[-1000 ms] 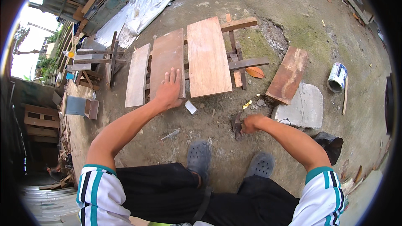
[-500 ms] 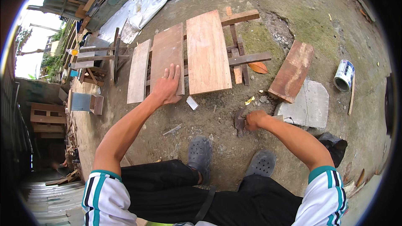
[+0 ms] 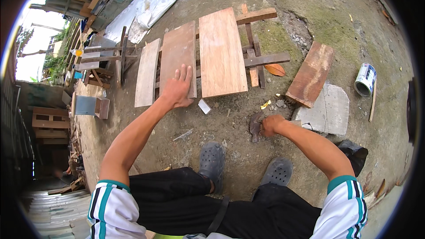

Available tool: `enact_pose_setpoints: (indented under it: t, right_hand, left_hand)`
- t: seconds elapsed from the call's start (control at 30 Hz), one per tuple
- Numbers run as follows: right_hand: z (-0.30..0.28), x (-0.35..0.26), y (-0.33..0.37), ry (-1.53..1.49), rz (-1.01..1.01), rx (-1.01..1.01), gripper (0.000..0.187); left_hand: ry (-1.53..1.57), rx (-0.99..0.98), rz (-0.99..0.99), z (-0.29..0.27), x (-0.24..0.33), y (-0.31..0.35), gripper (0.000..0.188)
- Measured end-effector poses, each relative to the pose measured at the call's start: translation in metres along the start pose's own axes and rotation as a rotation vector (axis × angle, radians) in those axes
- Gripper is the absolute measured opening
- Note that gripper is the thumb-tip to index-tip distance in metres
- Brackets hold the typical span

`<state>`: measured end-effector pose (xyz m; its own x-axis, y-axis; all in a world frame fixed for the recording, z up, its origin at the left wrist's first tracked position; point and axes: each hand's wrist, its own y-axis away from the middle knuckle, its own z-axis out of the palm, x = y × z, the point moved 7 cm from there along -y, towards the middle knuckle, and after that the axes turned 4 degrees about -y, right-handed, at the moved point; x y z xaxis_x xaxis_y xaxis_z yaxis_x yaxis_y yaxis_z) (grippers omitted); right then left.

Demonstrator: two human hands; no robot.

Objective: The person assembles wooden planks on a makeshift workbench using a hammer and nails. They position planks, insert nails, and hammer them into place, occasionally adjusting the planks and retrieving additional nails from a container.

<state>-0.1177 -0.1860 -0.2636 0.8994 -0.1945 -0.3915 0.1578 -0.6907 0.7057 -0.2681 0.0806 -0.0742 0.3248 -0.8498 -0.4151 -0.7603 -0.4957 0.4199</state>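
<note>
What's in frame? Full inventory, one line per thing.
flat wooden boards: three, brown, side by side on a wooden frame on the ground
loose reddish plank: one, right of the frame
grey stone slab: one, under the plank's near end
metal tin can: one, white-blue, lying far right
small white block: one, on the dirt below the boards
hammer: one, dark head, on the ground
grey clogs: two, on feet
left hand: flat on the middle board
right hand: gripping the hammer

The dirt ground [image 3: 230,128] carries three planks [image 3: 221,53] on wooden rails [image 3: 265,58], a loose board [image 3: 311,79], a stone slab [image 3: 330,110], a tin can [image 3: 365,79] and a dry leaf [image 3: 276,69].
</note>
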Motion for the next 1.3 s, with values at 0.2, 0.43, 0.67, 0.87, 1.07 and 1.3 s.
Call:
enact_pose_setpoints:
  t: [0.2, 0.43, 0.67, 0.87, 1.07, 1.3]
  right_hand:
    - [0.002, -0.001, -0.001, 0.034, -0.020, 0.034, 0.049]
    - [0.007, 0.004, -0.006, 0.031, -0.010, 0.061, 0.052]
    - [0.007, 0.009, -0.006, 0.021, -0.008, 0.042, 0.054]
    - [-0.014, -0.001, 0.026, -0.090, 0.013, -0.073, 0.038]
    - [-0.132, -0.056, 0.133, -0.238, -0.224, 0.241, 0.027]
    - [-0.256, -0.093, 0.188, -0.355, -0.412, 1.189, 0.041]
  left_hand:
    - [0.020, 0.038, -0.007, 0.002, -0.002, 0.004, 0.126]
    - [0.140, 0.036, -0.066, -0.003, 0.002, 0.007, 0.116]
    - [0.918, 0.376, -0.416, -0.033, 0.014, 0.001, 0.043]
    - [1.197, 1.029, -0.670, -0.018, 0.062, 0.022, 0.022]
    - [1.648, 1.126, -0.986, 0.068, 0.101, 0.065, 0.016]
    - [2.139, 0.923, -1.232, 0.101, 0.123, 0.049, 0.023]
